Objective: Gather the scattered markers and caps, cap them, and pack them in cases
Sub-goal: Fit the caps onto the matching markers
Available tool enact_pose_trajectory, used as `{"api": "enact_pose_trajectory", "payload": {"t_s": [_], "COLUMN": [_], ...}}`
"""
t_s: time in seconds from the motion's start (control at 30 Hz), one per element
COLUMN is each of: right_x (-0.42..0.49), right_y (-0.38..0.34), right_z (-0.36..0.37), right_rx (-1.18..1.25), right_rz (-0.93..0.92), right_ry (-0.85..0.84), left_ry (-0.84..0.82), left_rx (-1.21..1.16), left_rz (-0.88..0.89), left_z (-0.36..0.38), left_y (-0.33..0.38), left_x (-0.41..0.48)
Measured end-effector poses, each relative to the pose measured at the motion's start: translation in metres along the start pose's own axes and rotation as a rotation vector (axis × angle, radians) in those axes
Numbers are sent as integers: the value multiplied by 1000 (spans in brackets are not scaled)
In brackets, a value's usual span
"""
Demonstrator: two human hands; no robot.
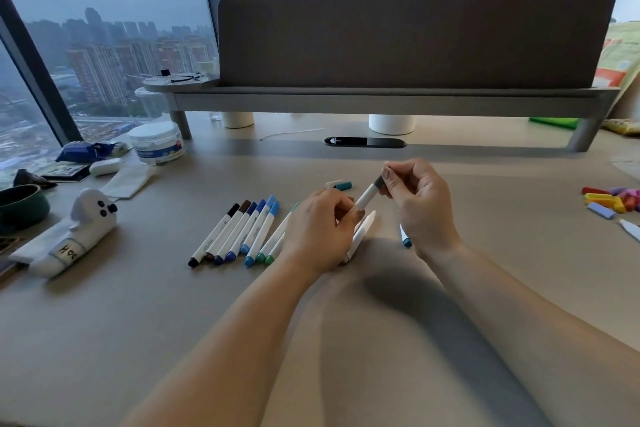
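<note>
Marker: the white marker (366, 197) is held tilted above the worktop (138, 322) at centre frame.
Left hand: the left hand (318, 229) grips its lower barrel.
Right hand: the right hand (420, 204) pinches the grey cap (378, 182) at the tip; whether it is fully seated is hard to tell.
Handling: probably light, stiff, smooth plastic; best held mid-barrel, with the cap pushed straight on.
Sorted: the capped row (239, 232) lies left of centre.

A white tub (157, 144) sits beside the shelf's (381, 101) leg.

Marker row (239, 230) left of hands; loose caps (609, 201) far right on desk (138, 322)
</note>
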State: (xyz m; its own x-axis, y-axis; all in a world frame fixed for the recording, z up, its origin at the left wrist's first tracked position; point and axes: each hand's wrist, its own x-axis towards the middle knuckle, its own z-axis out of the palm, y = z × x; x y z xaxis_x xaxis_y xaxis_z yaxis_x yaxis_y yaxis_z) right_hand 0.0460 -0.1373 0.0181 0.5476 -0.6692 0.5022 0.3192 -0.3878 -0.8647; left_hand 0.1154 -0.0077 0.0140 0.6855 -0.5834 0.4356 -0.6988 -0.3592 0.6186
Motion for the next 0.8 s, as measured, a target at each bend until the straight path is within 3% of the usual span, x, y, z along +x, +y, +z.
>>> {"api": "enact_pose_trajectory", "payload": {"t_s": [0.2,0.33,0.47,0.8], "right_x": [-6,-8,-10,-20], "right_y": [3,10,10,6], "right_z": [1,-1,11,15], "right_rx": [-72,-160,-253,-319], "right_rz": [-65,-93,-151,-231], "right_ry": [-5,8,-31,-83], "left_ry": [38,222,252,251], "left_rx": [-23,56,175,318], "left_rz": [-44,-276,-433,-495], "left_z": [-18,-58,-90,-99], "left_y": [-7,-47,-85,-97], "left_x": [-5,-9,-28,-36]}}
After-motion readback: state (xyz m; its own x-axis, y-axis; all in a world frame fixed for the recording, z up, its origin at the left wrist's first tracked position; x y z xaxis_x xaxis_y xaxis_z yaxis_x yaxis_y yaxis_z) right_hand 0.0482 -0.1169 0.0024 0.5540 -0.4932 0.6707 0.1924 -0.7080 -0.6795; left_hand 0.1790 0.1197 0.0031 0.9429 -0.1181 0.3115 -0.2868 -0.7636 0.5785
